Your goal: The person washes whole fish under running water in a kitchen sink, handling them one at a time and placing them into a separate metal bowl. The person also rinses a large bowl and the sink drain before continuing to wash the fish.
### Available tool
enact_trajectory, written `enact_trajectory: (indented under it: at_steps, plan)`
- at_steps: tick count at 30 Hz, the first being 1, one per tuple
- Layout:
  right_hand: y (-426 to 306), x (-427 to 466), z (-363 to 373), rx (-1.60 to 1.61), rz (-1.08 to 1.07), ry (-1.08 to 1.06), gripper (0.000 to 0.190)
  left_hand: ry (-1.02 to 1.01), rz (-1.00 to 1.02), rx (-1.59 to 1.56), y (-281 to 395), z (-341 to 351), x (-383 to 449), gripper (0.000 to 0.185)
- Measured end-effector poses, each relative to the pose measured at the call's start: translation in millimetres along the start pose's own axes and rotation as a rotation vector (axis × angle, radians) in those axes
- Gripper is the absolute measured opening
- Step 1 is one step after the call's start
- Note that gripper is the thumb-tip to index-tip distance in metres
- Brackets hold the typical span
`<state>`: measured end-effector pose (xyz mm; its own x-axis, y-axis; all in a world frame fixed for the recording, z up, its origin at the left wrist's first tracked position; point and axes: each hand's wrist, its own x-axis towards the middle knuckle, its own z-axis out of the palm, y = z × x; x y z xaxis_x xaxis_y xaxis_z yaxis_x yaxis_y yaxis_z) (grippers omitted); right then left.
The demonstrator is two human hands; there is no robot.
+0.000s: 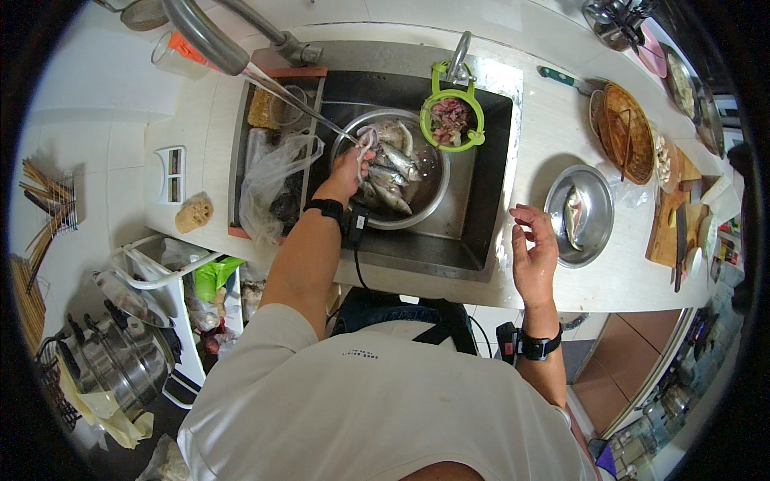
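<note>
My left hand [348, 172] grips a pale, wet, pinkish fish [367, 141] over a steel bowl [445, 180]; fingers hide part of it. A stream of water [301, 105] runs onto it from the tap [210, 39]. Several silvery fish [391, 165] lie in that bowl, which stands in the dark sink [481, 222]. Over the counter right of the sink hovers my right hand [535, 252], empty, with fingers bent and apart. Just right of it a smaller metal bowl [592, 240] holds one fish [572, 217].
A green-rimmed strainer [483, 129] with fish scraps hangs in the sink's back right corner. Plastic bags [271, 174] fill the side basin. Rightward are a green-handled knife [562, 77], a wicker basket [613, 108], and a cutting board [659, 240] with a large knife [680, 240].
</note>
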<state>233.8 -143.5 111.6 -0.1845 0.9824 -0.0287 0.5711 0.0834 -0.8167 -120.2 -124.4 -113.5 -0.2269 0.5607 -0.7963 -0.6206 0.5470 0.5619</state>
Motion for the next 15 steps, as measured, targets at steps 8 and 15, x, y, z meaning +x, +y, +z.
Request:
enact_trajectory:
  at_steps: [8, 15]
  plan:
    - [1, -8, 2, 0.002, 0.004, -0.022, 0.024, 0.016, -0.025, 0.054, 3, 10, -11, 0.036]
    - [1, -14, 3, 0.019, 0.011, -0.032, 0.024, 0.005, -0.082, 0.032, -1, 2, -17, 0.029]
